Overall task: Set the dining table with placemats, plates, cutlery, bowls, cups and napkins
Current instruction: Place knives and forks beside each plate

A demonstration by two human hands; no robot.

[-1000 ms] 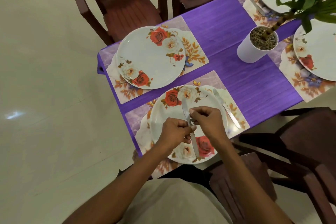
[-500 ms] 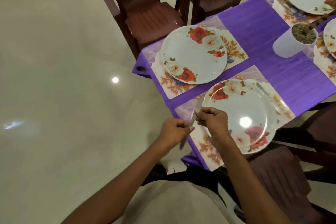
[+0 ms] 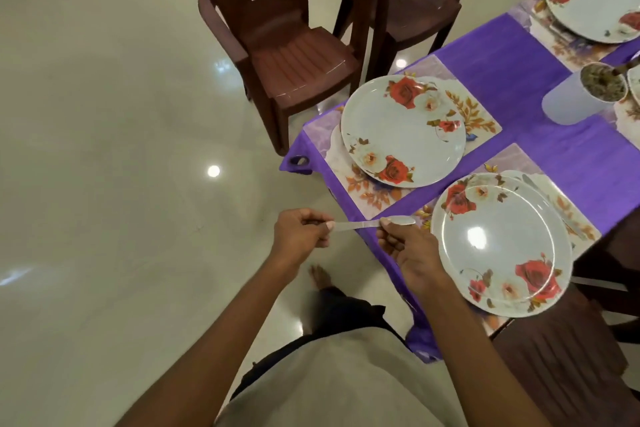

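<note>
Both my hands hold one steel knife [image 3: 363,224] level, just left of the near floral plate [image 3: 498,253]. My left hand [image 3: 299,234] grips the handle end over the floor. My right hand [image 3: 408,250] pinches the knife near its rounded tip, above the table's left edge. The near plate lies on a floral placemat [image 3: 568,215], and another knife [image 3: 540,191] lies on that mat to the plate's right. A second floral plate [image 3: 401,130] sits on its own placemat [image 3: 474,114] further back.
The table wears a purple cloth [image 3: 519,80]. A white pot with soil [image 3: 585,94] stands at the right, a third plate [image 3: 595,0] at the far right corner. Two brown plastic chairs [image 3: 287,45] stand behind the table; another chair [image 3: 561,357] is at my right.
Both hands carried the knife from above the near plate to its left side and turned it level. My view swung left, with more floor in sight.
</note>
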